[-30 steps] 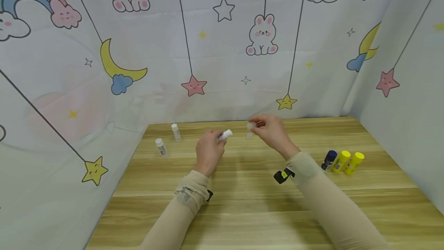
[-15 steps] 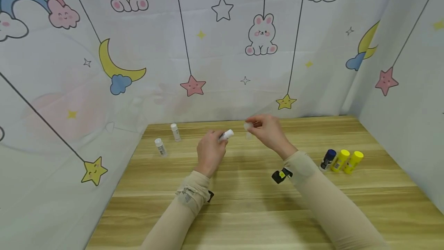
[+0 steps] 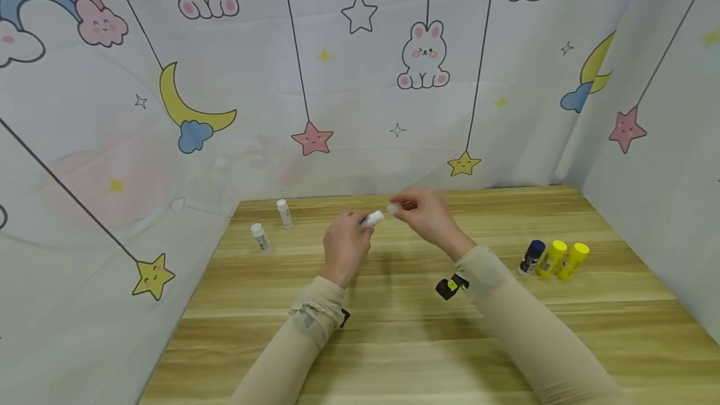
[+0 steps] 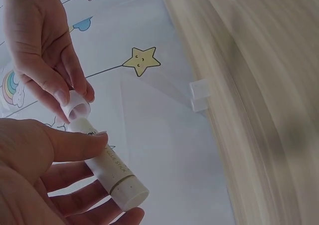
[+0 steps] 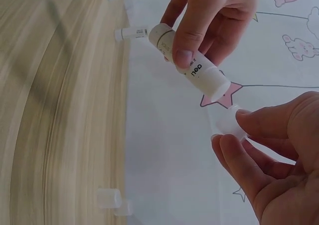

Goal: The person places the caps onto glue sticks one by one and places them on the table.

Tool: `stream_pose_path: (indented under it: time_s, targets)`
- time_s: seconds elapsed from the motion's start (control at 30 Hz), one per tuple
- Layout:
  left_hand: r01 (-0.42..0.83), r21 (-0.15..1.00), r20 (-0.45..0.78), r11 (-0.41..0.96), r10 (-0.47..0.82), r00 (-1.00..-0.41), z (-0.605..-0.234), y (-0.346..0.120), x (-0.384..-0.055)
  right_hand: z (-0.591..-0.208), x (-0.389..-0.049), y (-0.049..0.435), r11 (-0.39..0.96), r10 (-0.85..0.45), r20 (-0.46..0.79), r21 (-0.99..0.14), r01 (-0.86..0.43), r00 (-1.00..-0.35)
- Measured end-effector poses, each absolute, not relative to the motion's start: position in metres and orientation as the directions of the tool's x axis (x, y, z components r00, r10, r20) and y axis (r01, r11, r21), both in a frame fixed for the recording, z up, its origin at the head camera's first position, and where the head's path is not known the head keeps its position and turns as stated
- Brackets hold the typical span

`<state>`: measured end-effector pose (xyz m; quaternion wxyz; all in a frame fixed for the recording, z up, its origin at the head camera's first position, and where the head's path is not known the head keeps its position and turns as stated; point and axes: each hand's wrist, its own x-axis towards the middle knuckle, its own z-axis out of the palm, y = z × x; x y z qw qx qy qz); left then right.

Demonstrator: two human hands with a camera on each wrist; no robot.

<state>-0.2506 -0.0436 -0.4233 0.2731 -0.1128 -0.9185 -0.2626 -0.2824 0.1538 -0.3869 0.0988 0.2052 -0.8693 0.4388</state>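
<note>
My left hand (image 3: pixel 345 241) grips a white glue stick (image 5: pixel 197 71) around its middle, tilted above the table. In the right wrist view, its lettered body points toward my other hand. My right hand (image 3: pixel 425 214) pinches a translucent white cap (image 5: pixel 232 122) between thumb and fingertips. The cap is close to the glue stick's end; a small gap shows between them in the right wrist view. Two translucent cap-like pieces (image 4: pixel 200 89) sit close together near the table's back edge in both wrist views. The right hand hides them in the head view.
Two white glue sticks (image 3: pixel 285 214) stand at the back left of the wooden table (image 3: pixel 394 342). At the right stand a blue-capped glue stick (image 3: pixel 531 257) and two yellow ones (image 3: pixel 573 260). A printed cloth (image 3: pixel 360 99) rises behind the table's back edge.
My right hand has moved left with the cap, toward the glue stick. The left hand has shifted slightly right, narrowing the gap between them.
</note>
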Motion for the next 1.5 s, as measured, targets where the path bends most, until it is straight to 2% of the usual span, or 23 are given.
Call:
stream_pose_path:
  time_s: [0.73,1.5]
  targets:
    - [0.364,0.403,0.591,0.84,0.065,-0.804,-0.425,-0.043,-0.249,-0.391,-0.281,0.144,0.507,-0.331,0.368,-0.707,-0.493,-0.869]
    - [0.366,0.39,0.584,0.845,0.08,-0.808,-0.424,-0.042,-0.245,-0.397,-0.281,0.137,0.51,-0.326,0.344,-0.72,-0.47,-0.881]
